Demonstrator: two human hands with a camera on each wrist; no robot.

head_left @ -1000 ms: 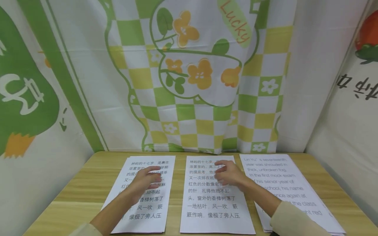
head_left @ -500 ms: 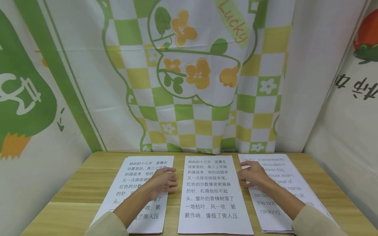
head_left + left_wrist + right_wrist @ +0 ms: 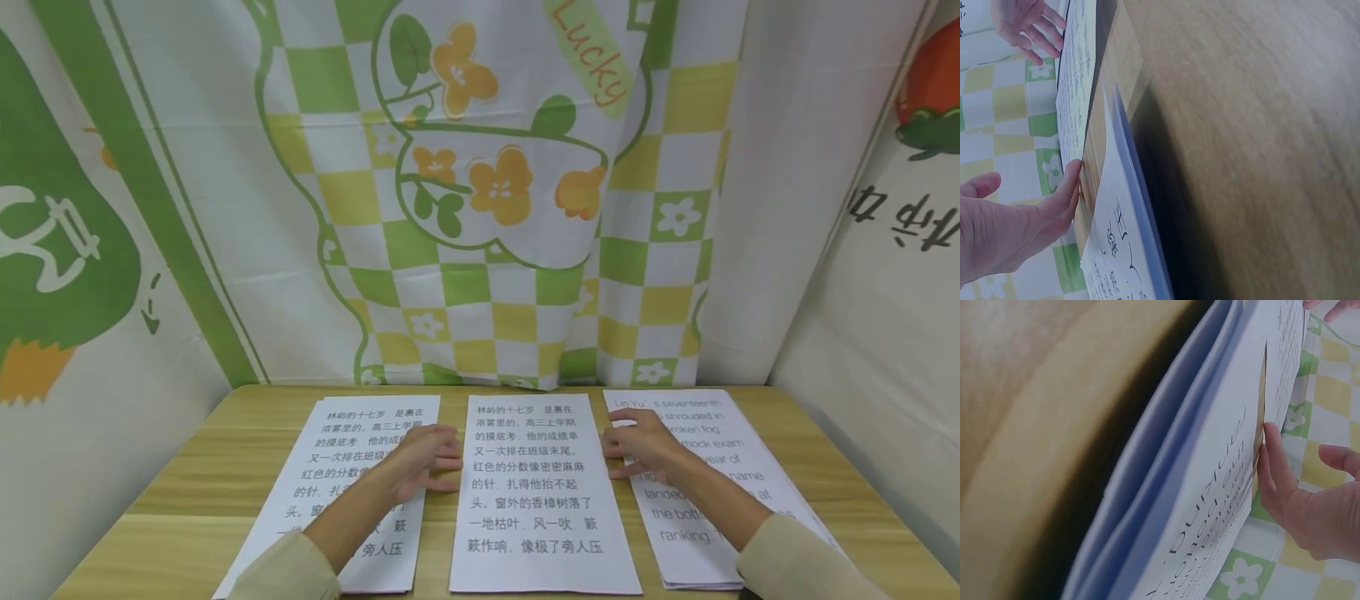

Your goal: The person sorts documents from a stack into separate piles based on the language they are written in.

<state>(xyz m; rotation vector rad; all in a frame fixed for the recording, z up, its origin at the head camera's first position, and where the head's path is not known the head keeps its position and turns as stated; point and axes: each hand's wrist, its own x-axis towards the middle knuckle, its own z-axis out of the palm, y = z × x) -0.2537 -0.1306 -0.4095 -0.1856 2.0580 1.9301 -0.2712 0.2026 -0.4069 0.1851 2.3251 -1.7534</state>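
A stack of white paper printed with Chinese text lies in the middle of the table, between my hands. My left hand reaches over a second Chinese-text stack, its extended fingertips right at the middle stack's left edge. From the other side, my right hand has its fingertips at the middle stack's right edge, with the palm above an English-text stack. In the left wrist view, the left fingers are fairly straight with the thumb apart. The right fingers look much the same in the right wrist view.
The wooden table bears the three stacks side by side, with narrow gaps between them. A green, yellow and white checked curtain hangs at its back edge. Printed fabric walls stand on the left and right.
The right hand has moved right, from over the middle stack to its right edge. The left hand has moved right, from over the left stack to the middle stack's left edge.
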